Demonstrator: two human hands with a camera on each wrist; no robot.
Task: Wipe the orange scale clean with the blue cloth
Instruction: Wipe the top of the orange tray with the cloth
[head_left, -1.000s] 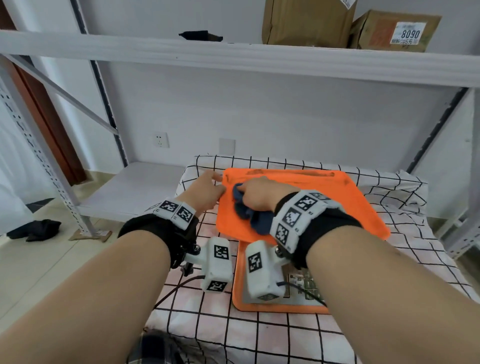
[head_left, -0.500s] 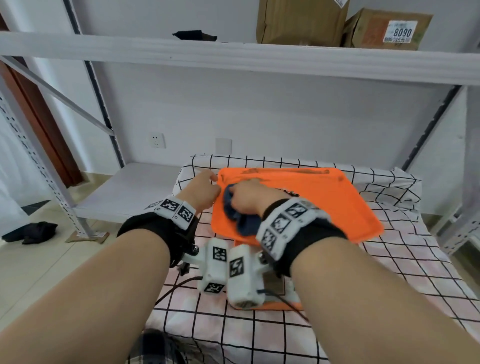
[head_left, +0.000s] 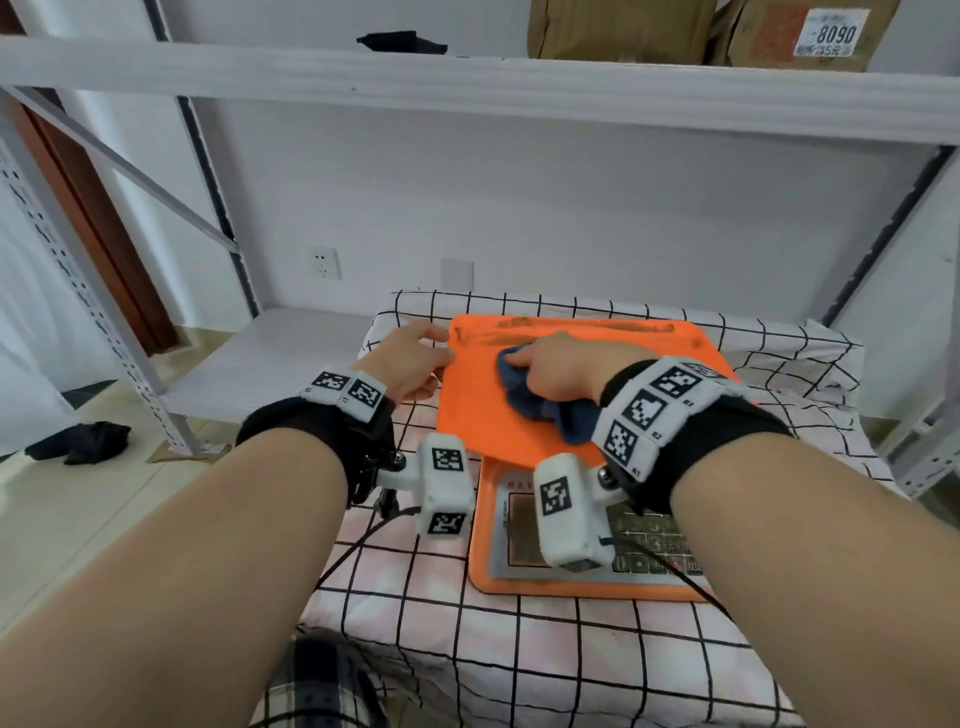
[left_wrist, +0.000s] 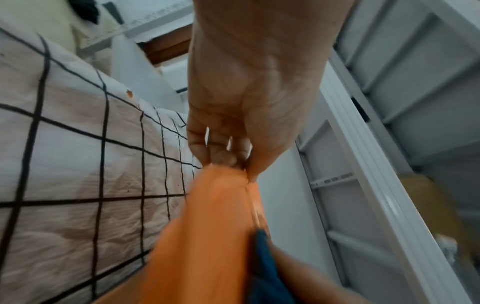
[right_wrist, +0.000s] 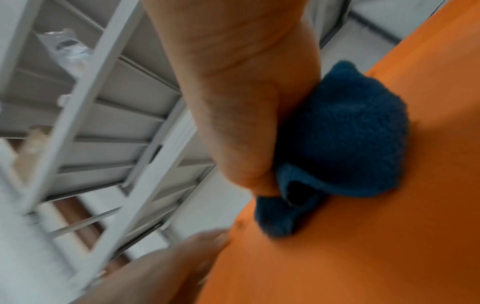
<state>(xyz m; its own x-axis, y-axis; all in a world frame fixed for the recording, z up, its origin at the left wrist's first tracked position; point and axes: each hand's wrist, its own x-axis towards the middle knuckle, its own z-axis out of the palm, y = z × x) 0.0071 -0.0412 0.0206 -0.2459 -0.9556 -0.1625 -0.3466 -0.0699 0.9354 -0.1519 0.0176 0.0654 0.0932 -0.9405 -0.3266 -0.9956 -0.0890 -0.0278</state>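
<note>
The orange scale lies on a checked cloth, its flat weighing tray towards the wall and its grey keypad panel towards me. Dark smears run along the tray's far edge. My right hand grips the bunched blue cloth and presses it on the tray's left half; the right wrist view shows the cloth squashed on the orange surface. My left hand holds the tray's far left corner, fingers curled on its edge.
The scale sits on a table covered in white cloth with black grid lines. A white metal shelf rack spans overhead with cardboard boxes on it. A lower shelf board lies to the left.
My right hand slid the blue cloth first left towards the tray's left edge, then back right and a little farther away. The left hand stayed on the corner.
</note>
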